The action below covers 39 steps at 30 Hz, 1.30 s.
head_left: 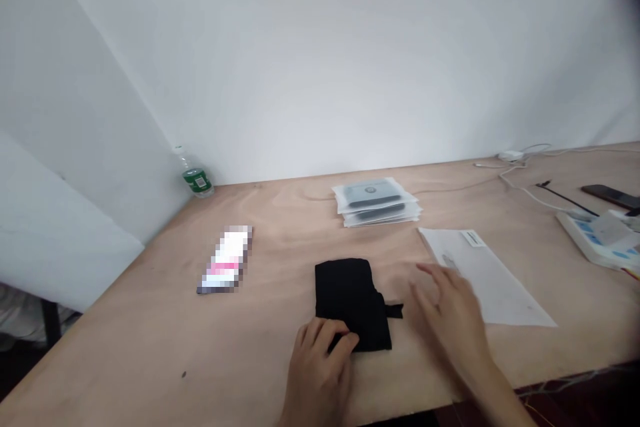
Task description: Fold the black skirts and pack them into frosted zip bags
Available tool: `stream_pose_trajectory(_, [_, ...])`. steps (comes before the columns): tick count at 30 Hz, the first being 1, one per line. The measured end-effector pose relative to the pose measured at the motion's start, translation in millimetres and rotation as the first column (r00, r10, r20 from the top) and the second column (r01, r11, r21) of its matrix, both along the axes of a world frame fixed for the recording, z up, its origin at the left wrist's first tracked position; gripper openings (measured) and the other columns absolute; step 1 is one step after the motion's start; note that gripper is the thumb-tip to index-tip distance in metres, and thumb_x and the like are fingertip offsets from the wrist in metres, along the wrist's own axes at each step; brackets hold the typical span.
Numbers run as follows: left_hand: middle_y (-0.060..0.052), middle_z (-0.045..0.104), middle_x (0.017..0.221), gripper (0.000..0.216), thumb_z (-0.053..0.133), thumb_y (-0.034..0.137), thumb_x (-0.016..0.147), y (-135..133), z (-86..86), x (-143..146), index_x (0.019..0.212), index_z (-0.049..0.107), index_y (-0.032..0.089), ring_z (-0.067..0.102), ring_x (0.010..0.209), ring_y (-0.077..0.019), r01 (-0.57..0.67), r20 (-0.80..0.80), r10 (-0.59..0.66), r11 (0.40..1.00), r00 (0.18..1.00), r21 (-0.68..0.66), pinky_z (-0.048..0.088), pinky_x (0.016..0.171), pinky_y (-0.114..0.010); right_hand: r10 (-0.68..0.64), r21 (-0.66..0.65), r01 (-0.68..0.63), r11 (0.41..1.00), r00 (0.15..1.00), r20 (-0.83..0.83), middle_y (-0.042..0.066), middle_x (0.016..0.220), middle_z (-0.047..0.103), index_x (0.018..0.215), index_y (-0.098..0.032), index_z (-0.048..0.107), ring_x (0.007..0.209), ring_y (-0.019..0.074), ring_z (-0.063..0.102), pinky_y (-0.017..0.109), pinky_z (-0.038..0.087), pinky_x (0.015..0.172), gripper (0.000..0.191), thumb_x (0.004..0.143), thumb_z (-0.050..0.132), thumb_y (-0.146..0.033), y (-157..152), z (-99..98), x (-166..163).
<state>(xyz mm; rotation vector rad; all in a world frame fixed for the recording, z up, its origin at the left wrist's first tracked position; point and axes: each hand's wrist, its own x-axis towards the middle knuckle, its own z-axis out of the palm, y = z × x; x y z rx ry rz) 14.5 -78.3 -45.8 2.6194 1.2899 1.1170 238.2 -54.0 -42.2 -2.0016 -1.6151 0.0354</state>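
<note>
A folded black fabric piece (350, 290) lies on the table in front of me, a short strap sticking out from its right side. My left hand (323, 360) rests on its lower left corner, fingers curled and thumb close to the index finger, gripping the fabric. To the right of the strap, my right hand (450, 313) is raised with thumb and fingers apart and nothing between them; it is slightly blurred. Beneath and beyond that hand lies a flat, whitish translucent bag (505, 290) with a small label near its top edge. The hand covers part of the bag's left side.
Behind the fabric sits a stack of frosted bags (377, 203) with dark contents. A phone (227, 260) lies to the left, and a water bottle (197, 177) stands by the wall. At right are a power strip (595, 243), cables and a dark phone (610, 196).
</note>
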Motion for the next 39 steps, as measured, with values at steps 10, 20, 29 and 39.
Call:
stream_pose_trajectory(10, [-0.005,0.062,0.08,0.028,0.046,0.001,0.074,-3,5.6,-4,0.086,0.062,0.02,0.054,0.073,-0.0186,0.023,0.057,-0.025,0.999,0.998,0.041,0.045,0.062,-0.033,-0.071,-0.246,0.154,0.957,0.946,0.316,0.007,0.129,0.051,0.116,-0.02,0.053,0.108,0.0311,0.048,0.053,0.037,0.082,0.039,0.086,0.03,-0.03,8,-0.3,25])
stream_pose_trajectory(20, [-0.009,0.057,0.11,0.027,0.057,0.009,0.077,-2,41.3,-1,0.102,0.059,0.019,0.049,0.103,-0.0223,0.001,0.133,-0.009,0.998,0.991,0.061,0.046,0.084,-0.038,0.163,-0.066,-0.149,0.987,0.924,0.346,0.006,0.119,0.06,0.112,-0.02,0.057,0.107,0.0253,0.053,0.045,0.037,0.082,0.037,0.086,0.03,-0.021,-23,30.4,10])
stream_pose_trajectory(29, [0.004,0.039,0.14,0.023,0.046,0.032,0.088,43,58.1,34,0.108,0.058,0.03,0.026,0.13,-0.0282,0.011,-0.201,-0.025,0.997,0.979,-0.072,0.031,0.099,-0.053,0.408,0.097,-0.475,0.874,0.828,0.384,0.003,0.119,0.06,0.123,-0.025,0.046,0.103,0.0194,0.057,0.039,0.036,0.083,0.045,0.082,0.037,-0.012,-38,38.3,3])
stream_pose_trajectory(39, [-0.005,0.068,0.104,0.022,0.049,0.015,0.083,67,67.8,-2,0.098,0.065,0.017,0.056,0.092,-0.0231,-0.453,0.108,0.443,0.835,0.89,0.312,0.041,0.079,-0.039,0.206,0.256,-0.144,0.956,0.95,-0.235,0.007,0.109,0.06,0.113,-0.023,0.052,0.097,0.0202,0.056,0.034,0.045,0.081,0.032,0.084,0.045,-0.034,-31,53.1,-28])
